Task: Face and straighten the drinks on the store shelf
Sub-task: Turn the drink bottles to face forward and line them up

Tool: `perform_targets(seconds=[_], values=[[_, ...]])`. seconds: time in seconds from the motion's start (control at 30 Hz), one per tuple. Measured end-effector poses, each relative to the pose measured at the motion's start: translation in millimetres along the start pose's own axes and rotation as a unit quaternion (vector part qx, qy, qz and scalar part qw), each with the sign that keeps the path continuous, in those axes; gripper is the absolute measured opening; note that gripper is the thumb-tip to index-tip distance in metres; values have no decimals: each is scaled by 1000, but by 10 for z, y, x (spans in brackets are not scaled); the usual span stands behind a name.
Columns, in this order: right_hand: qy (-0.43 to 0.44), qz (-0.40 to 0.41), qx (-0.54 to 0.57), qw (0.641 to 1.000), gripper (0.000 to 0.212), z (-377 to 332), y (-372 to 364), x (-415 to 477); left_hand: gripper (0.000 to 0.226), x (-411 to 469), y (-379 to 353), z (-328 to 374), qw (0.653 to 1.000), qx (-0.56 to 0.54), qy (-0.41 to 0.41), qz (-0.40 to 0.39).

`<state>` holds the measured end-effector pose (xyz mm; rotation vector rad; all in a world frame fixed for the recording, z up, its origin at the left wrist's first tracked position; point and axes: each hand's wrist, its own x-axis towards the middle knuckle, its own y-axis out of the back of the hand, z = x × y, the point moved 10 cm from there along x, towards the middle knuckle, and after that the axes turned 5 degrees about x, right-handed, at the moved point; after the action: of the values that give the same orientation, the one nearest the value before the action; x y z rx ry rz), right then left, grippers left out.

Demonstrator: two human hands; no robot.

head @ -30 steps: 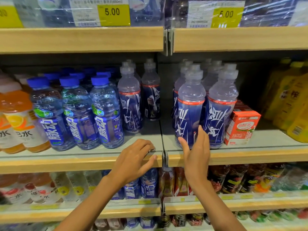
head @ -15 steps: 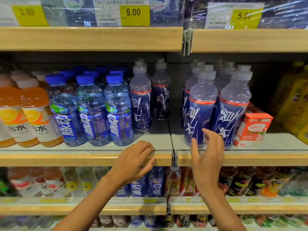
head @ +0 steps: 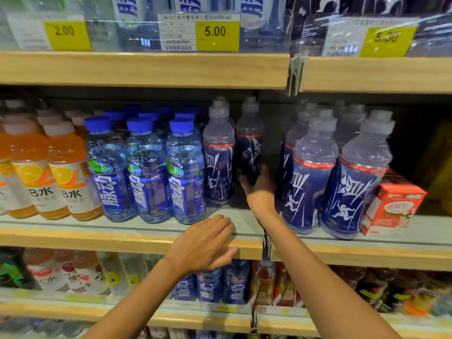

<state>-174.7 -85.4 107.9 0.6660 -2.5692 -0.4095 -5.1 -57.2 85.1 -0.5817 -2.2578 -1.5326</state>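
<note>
Nearest us, the left hand rests on the front lip of the middle shelf, fingers loosely laid over the top, thumb against the wooden edge, holding nothing. Along the shelf front stand the orange drink bottles at far left, then three blue-capped water bottles, labels facing out. On the right, two sports-cap bottles with dark blue labels stand right at the lip, a red drink carton just beside them. Between those groups there's a gap, and the right arm is stretched into it. The right hand is wrapped around the lower part of a set-back sports-cap bottle, thumb on its left side, the fingers curling round the far side and mostly hidden. That bottle stands upright, deeper in than its neighbour. Overhead, yellow price tags on the upper shelf.
</note>
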Motion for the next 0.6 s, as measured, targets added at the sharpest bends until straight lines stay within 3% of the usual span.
perform_targets(seconds=[0.1,0.23,0.37,0.6], values=[[-24,-3,62,998,67,35,-116,181,44,-10,-6,-22,1000,1,5,9],[-22,30,112,993,61,41,-129,282,45,-15,-32,-42,1000,7,9,8],[-41,44,104,993,57,92,-132,274,46,-16,-35,-49,1000,13,12,3],[-5,48,35,998,77,6,20,-102,48,-22,-24,-38,1000,13,15,3]])
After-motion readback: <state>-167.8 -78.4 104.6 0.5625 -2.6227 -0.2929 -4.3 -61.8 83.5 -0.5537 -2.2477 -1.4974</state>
